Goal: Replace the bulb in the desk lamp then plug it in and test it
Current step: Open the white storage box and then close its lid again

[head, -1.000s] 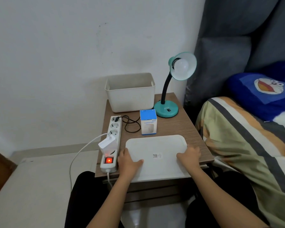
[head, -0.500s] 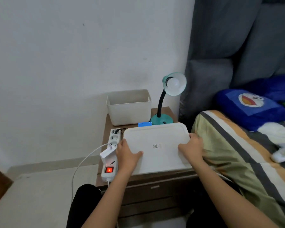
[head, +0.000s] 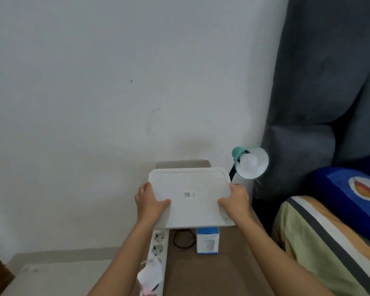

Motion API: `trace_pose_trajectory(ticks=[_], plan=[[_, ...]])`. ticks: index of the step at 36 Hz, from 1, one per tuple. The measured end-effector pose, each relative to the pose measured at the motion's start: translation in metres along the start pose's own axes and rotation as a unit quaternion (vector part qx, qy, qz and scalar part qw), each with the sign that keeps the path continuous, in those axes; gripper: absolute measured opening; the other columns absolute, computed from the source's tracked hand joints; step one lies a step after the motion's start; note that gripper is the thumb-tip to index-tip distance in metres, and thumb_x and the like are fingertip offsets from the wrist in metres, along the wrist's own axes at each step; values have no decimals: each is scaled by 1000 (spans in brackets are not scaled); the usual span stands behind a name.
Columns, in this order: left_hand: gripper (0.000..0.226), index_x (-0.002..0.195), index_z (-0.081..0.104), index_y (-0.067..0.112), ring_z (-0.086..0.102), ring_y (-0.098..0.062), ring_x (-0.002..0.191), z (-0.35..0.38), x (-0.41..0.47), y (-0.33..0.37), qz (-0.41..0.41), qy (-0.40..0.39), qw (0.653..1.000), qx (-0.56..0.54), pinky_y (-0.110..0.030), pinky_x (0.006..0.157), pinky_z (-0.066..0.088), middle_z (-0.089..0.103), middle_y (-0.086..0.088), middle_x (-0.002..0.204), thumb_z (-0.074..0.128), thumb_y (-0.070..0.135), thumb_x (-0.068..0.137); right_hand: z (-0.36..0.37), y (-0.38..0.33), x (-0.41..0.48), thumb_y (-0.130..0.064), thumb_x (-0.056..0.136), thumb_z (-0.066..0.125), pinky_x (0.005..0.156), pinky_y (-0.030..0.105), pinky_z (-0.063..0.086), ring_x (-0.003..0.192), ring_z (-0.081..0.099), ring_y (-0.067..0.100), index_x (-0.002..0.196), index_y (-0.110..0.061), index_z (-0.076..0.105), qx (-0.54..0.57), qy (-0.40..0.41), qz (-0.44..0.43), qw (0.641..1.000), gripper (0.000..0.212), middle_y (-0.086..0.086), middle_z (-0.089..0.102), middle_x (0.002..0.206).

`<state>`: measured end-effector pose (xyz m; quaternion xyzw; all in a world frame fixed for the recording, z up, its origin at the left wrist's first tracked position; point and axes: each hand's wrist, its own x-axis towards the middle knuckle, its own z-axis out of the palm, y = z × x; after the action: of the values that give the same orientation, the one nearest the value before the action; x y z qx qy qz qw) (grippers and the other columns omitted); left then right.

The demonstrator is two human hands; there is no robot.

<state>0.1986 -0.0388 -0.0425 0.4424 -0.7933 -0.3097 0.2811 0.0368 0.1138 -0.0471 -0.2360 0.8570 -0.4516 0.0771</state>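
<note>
I hold a white rectangular lid point(head: 190, 184) in the air above the back of the bedside table. My left hand point(head: 151, 202) grips its left edge and my right hand point(head: 235, 201) grips its right edge, thumbs on top. The teal desk lamp point(head: 251, 162) stands at the back right, its shade turned toward me with a white bulb point(head: 249, 163) in it. A blue and white bulb box point(head: 207, 240) stands on the table below the lid. The white power strip point(head: 158, 251) lies along the table's left edge, with the black lamp cord point(head: 183, 240) coiled beside it.
The white bin point(head: 182, 163) is mostly hidden behind the lid. A white charger point(head: 151, 274) sits in the power strip near its red switch point(head: 145, 292). A bed with a striped blanket point(head: 320, 242) and a blue pillow point(head: 355, 189) lies to the right, against a grey headboard point(head: 329, 82).
Both hands have lifted the lid off the table front and carried it up and back, over the bin. The view has moved closer and tilted up.
</note>
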Motion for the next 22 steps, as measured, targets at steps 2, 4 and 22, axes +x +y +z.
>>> trace_pose_trajectory(ticks=[2,4,22], plan=[[62,125,42,2,31,-34,129,3,20,0,-4,1,1000,-4,-40,102,32,34,-16,142,73,20,74,8,-5,20,-8,68,65,72,31,38,103,53,38,80,-9,45,-4,-5,0,1000,24,23,55,109],[62,126,41,1,30,-34,130,9,40,-1,-8,0,1000,-6,-40,103,32,32,-15,144,72,20,75,17,-9,39,-8,68,66,69,29,36,98,53,35,69,-12,41,-9,-7,1,1000,25,23,55,107],[62,135,36,2,28,-28,135,60,150,-34,2,-43,999,-14,-35,108,27,30,-12,148,65,23,84,77,8,151,-13,78,68,92,31,42,113,51,30,115,4,56,-24,-39,-8,999,43,19,52,126]])
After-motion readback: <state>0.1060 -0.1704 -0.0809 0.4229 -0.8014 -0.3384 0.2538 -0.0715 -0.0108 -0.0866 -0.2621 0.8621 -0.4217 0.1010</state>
